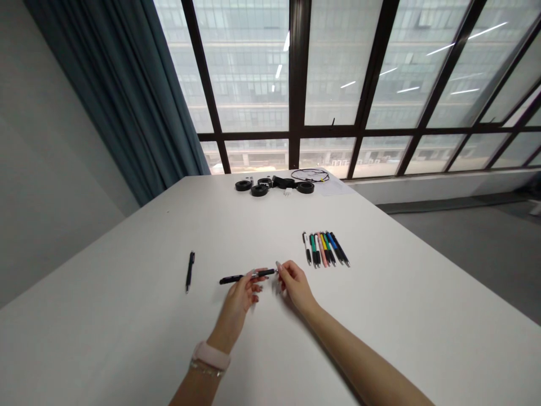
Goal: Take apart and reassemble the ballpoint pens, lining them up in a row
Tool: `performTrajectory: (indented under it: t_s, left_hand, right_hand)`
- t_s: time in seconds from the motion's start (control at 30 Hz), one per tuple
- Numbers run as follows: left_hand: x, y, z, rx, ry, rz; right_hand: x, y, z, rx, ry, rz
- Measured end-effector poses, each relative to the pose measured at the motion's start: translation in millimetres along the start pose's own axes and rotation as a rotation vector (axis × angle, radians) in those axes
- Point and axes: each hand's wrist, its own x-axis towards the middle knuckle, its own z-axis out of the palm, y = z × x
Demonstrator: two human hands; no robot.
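Observation:
A black pen (247,276) lies level just above the white table (127,316), held between both hands. My left hand (243,297) pinches its middle with the fingertips. My right hand (293,285) touches the pen's right tip with thumb and forefinger. A second black pen (190,271) lies alone on the table to the left, apart from my hands. To the right of my right hand, several colored pens (325,248) lie side by side in a row.
At the table's far edge sit black tape rolls (258,186) and a coiled black cable (310,175). A dark blue curtain (139,96) hangs at the left, beside large windows. Grey floor shows on the right.

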Motion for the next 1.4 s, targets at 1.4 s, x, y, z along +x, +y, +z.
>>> performTrajectory:
  t_s: [1.4]
  left_hand:
    - [1, -10, 1.1, -0.099, 0.028, 0.076]
  right_hand:
    - [-2, 7, -3, -0.107, -0.027, -0.034]
